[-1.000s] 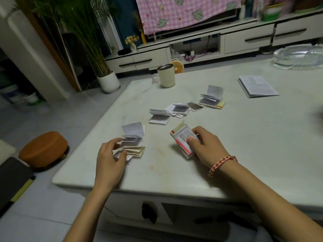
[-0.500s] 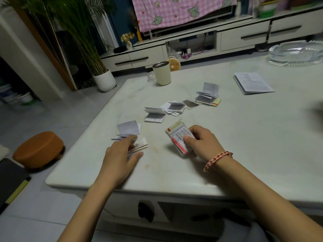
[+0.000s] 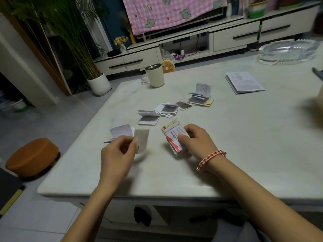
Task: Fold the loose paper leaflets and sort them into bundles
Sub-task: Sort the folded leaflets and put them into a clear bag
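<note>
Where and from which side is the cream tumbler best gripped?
I would wrap fingers round the cream tumbler at mid-height, from the near right: it stands upright, shows no handle, and a small glass sits close at its left.

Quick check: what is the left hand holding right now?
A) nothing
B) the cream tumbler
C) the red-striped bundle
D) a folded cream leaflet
D: the left hand pinches a folded cream leaflet by its edge; the red-striped bundle sits in the right hand.

Pink checked cloth [image 3: 171, 11], orange stool [image 3: 32, 157]
</note>
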`<action>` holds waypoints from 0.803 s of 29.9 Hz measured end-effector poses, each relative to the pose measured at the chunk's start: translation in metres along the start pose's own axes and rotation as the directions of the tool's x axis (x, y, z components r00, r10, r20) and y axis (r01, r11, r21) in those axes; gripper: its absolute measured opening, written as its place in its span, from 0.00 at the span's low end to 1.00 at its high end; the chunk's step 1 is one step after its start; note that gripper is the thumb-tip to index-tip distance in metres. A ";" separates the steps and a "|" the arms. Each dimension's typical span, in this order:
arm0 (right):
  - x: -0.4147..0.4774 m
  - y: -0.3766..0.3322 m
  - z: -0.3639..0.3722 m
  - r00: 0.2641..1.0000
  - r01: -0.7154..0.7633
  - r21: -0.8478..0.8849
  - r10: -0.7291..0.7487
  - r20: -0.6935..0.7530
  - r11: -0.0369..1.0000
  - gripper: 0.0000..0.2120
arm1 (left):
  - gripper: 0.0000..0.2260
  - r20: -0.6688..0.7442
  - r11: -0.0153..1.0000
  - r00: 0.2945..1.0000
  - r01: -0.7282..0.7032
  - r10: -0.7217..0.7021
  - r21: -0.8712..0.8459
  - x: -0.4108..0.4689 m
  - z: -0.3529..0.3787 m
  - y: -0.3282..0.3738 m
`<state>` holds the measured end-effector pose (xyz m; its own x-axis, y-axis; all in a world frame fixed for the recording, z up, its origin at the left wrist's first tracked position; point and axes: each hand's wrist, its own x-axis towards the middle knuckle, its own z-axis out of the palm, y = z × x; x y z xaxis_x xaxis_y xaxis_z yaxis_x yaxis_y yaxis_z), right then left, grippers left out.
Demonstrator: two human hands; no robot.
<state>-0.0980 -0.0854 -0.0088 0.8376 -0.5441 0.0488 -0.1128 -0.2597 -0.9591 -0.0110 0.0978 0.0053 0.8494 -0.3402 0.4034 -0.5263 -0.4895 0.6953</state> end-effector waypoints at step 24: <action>0.004 0.006 0.000 0.997 -0.006 0.073 0.000 0.075 0.997 0.07 | 0.08 0.064 0.829 0.964 0.255 -0.258 -0.499 -0.014 0.085 0.037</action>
<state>-0.0949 -0.0893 -0.0148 0.8755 -0.4824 0.0274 -0.0781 -0.1972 -0.9772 -0.0454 0.0162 -0.0250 0.9522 -0.2528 0.1716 -0.2002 -0.0920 0.9754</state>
